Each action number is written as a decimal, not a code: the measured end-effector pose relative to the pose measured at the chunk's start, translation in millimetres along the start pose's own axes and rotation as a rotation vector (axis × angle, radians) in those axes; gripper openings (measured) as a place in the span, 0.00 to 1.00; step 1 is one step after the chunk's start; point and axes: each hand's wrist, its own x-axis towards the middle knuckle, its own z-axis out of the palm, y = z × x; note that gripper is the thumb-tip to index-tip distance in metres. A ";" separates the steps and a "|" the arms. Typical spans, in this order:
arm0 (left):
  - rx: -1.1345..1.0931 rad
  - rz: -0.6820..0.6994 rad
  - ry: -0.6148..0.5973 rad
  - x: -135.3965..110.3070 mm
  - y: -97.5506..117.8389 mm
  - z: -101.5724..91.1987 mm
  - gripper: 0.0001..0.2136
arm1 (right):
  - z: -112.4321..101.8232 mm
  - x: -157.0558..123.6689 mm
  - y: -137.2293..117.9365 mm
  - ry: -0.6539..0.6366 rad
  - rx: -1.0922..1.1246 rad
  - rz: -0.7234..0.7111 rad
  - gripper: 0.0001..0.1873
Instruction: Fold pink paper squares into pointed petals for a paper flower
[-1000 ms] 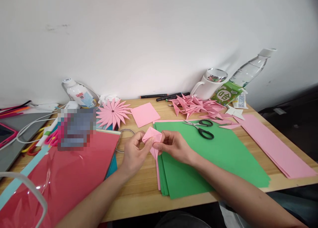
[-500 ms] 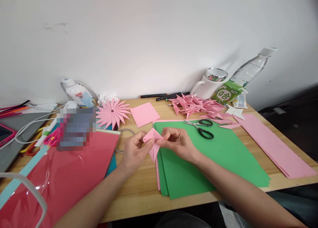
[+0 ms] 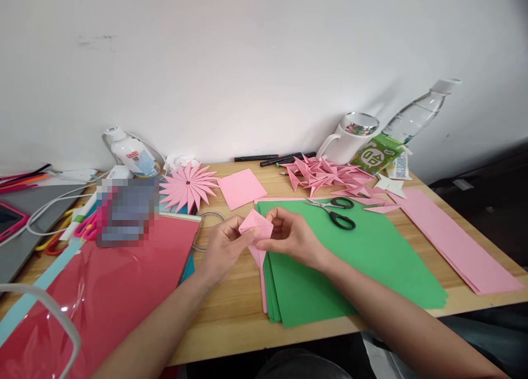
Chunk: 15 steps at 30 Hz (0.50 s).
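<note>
A small piece of folded pink paper [image 3: 256, 225] is held up between my two hands, above the left edge of the green sheets. It has a kite-like outline, with a narrow point hanging down. My left hand [image 3: 225, 244] pinches its left side, thumb across the front. My right hand [image 3: 292, 237] grips the right side with thumb and fingers. Behind the hands lie a pink paper square [image 3: 242, 188] and a pink many-pointed paper star [image 3: 187, 185]. A heap of folded pink paper pieces [image 3: 325, 175] sits toward the wall, to the right.
Black-handled scissors [image 3: 341, 220] rest on the stacked green paper [image 3: 350, 274]. Pink strips [image 3: 457, 244] lie at right. A white mug [image 3: 348, 142], green box [image 3: 377, 153] and clear bottle [image 3: 418, 115] stand behind. A red folder [image 3: 136, 280] and white bottle [image 3: 132, 154] are at left.
The lower part of the folded paper has lengthened and hangs further down, and its top has risen slightly. My right thumb has shifted a little lower on it.
</note>
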 end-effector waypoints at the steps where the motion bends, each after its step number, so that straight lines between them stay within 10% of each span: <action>1: 0.016 0.017 -0.009 -0.1 -0.6 0.4 0.10 | 1.6 -0.3 1.9 0.009 0.001 0.024 0.23; 15: 0.233 0.137 0.019 -2.5 9.7 -1.1 0.06 | -6.2 1.5 -4.3 0.070 -0.049 0.052 0.22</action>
